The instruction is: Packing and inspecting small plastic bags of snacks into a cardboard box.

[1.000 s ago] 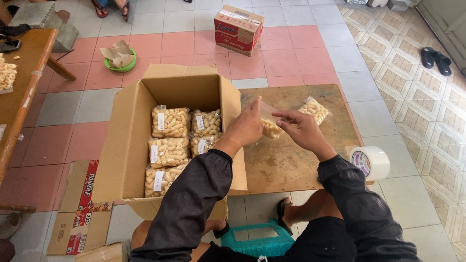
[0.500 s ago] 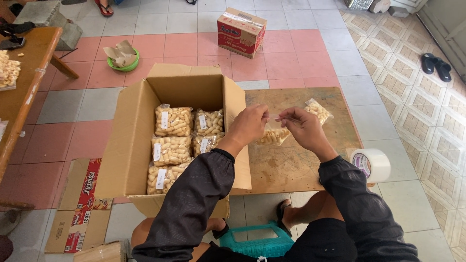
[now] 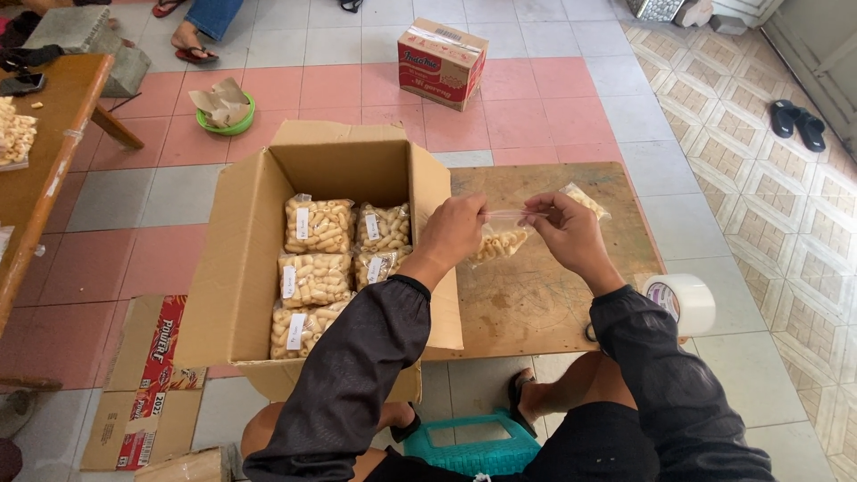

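The left hand [image 3: 453, 230] and the right hand [image 3: 561, 230] pinch the top edge of a clear snack bag [image 3: 500, 241] between them, each hand closed on one end of the mouth so that the plastic is pulled taut and flat. The bag hangs just above the low wooden worktop [image 3: 536, 303], its pale, tube-shaped snacks sunk to the bottom by their own weight, which leaves the upper strip free for the fingers to work along. Both forearms, in dark long sleeves, reach forward from a seated person whose knees show at the lower edge of the view.

A second filled bag [image 3: 585, 198] lies on the worktop just beyond the right hand, within easy reach. At the worktop's right corner sits a roll of tape [image 3: 683, 302], partly over the edge and close to the right elbow.

Hard against the worktop's left side stands an open cardboard box [image 3: 241, 259], flaps up, so a bag needs only a short sideways move to go in. Inside it, packed bags [image 3: 344, 259] lie flat in two columns, each showing a small white label, and the far end of the box floor is bare.

Flattened cartons [image 3: 143, 375] lie on the tiled floor to the left. Farther off are a sealed red-and-white carton [image 3: 442, 62], a green bowl [image 3: 225, 112] holding crumpled paper, and a pair of dark sandals [image 3: 797, 123] by the right wall. A brown table [image 3: 45, 152] at the far left carries more of the pale snacks, and another person's sandalled foot [image 3: 192, 45] shows at the top.
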